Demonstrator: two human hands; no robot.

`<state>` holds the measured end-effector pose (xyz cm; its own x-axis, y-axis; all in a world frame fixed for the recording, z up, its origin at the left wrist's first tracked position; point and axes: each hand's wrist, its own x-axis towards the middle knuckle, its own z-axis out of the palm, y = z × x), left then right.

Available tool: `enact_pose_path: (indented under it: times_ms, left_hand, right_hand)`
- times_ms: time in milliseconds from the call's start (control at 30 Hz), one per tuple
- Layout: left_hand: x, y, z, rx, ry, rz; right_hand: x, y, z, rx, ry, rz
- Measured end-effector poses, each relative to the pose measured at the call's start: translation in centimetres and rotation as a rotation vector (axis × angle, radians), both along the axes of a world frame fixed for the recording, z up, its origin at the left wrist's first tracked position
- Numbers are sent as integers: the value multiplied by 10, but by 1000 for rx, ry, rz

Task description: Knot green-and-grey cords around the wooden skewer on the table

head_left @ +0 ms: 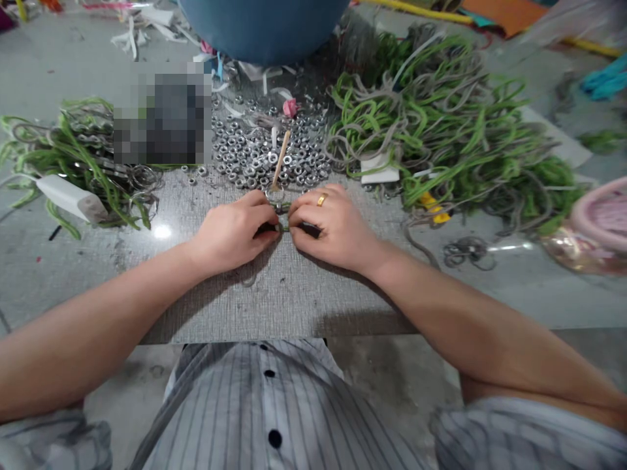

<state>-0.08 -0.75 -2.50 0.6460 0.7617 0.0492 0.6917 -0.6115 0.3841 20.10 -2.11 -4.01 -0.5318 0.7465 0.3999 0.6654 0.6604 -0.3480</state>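
Note:
Both hands meet at the middle of the table, close to its near side. Pinched between the fingertips of my left hand is a bit of green cord. My right hand, with a gold ring on one finger, pinches the same cord from the other side. A metal ring and a small metal fitting sit just beyond the fingertips, by the cord. Most of the cord is hidden by the fingers. Right behind lies a thin wooden stick, its near end by the metal ring.
Many small metal nuts are spread beyond my hands. Tangled green and grey cords are heaped at right; finished-looking cord pieces with metal rings lie left, beside a white device. A blue tub stands at the back.

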Motion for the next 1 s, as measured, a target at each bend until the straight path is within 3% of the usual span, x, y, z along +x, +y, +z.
enact_pose_path:
  times_ms: [500, 1000]
  left_hand:
    - [-8, 7, 0, 24, -158, -120]
    - [1, 3, -3, -15, -70, 31]
  right_hand:
    - [2, -1, -1, 2, 16, 53]
    - [0, 0, -6, -20, 18, 57]
